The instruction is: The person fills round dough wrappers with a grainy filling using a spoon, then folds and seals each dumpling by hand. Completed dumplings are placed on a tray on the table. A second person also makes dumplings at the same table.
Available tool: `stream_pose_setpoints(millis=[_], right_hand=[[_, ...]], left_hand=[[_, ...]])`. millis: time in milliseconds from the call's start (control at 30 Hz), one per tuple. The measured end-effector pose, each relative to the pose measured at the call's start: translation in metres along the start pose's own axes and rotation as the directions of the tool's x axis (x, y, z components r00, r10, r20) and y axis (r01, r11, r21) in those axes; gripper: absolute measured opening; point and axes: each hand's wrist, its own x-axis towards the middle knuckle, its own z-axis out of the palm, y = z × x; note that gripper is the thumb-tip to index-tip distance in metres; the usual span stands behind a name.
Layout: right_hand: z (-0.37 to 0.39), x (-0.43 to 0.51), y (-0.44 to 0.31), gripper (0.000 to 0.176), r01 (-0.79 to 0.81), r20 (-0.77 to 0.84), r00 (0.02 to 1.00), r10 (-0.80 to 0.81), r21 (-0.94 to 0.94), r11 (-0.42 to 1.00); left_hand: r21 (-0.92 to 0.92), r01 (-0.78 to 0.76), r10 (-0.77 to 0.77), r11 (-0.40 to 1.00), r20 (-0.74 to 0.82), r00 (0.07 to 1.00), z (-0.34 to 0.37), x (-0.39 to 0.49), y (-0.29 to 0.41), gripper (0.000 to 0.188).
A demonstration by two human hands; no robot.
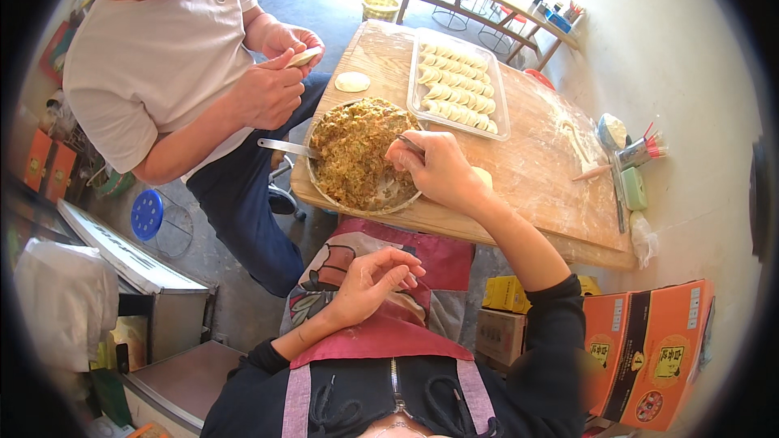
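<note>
My right hand (pixel 435 164) grips a thin metal utensil (pixel 411 143) at the right side of a round bowl of minced filling (pixel 359 152). The utensil's lower end is hidden by my hand and the filling. Above my lap, my left hand (pixel 380 286) is empty, its fingers loosely curled and apart, over a red patterned apron (pixel 380 340). A pale dough wrapper (pixel 482 176) shows partly behind my right wrist. Another round wrapper (pixel 352 82) lies beyond the bowl. A metal handle (pixel 286 146) sticks out over the bowl's left rim.
A clear plastic tray (pixel 502 125) with rows of dumplings stands on the floured wooden table (pixel 529 182). At the left, a seated person (pixel 164 73) pinches a dumpling (pixel 303 57) in both hands. A rolling pin (pixel 593 173) and a chopstick holder (pixel 639 152) are at the right edge.
</note>
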Motion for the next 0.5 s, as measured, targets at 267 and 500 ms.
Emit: stream_pose_setpoints(millis=[267, 500], right_hand=[[-0.009, 0.003, -0.004, 0.029, -0.09, -0.041, 0.995, 0.087, -0.059, 0.994], [-0.005, 0.0, -0.012, 0.013, -0.012, -0.094, 0.995, 0.017, 0.054, 0.998]], left_hand=[[0.007, -0.003, 0.003, 1.0, 0.005, 1.0, 0.0, 0.0, -0.001, 0.023], [0.026, 0.004, -0.004, 1.0, -0.001, 1.0, 0.001, -0.001, -0.002, 0.023]])
